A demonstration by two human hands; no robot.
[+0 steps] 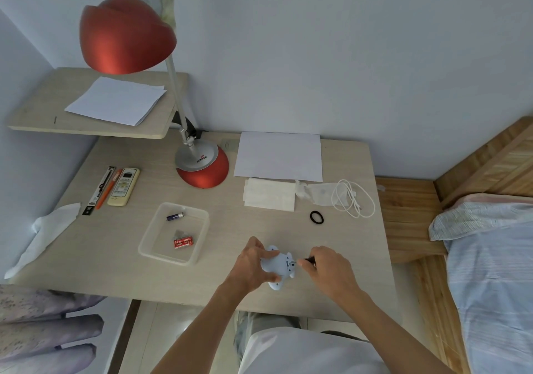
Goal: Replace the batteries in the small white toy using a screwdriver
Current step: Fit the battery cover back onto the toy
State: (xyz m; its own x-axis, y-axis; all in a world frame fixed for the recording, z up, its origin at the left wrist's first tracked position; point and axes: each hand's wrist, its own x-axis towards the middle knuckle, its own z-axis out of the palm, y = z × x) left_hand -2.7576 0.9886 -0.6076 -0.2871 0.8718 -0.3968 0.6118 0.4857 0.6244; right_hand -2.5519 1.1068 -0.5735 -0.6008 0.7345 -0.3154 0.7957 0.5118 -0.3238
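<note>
Pale wood desk (pixel 121 246) against a blue-grey wall, with a red lamp (pixel 202 168) at the back. Near the front edge, the left hand (pixel 251 267) wraps around the white toy (pixel 278 267), holding it just above the desk. The right hand (pixel 328 269) pinches a screwdriver (pixel 302 261), its tip at the toy's underside. Just left, a clear tray (pixel 150 238) holds a dark battery (pixel 174 216) and red batteries (pixel 183 242).

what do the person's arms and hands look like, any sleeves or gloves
Both forearms are bare up to the bottom edge of the picture, with no sleeves in view. The left hand and right hand wear no gloves. No rings, watch or bracelets show.
</note>
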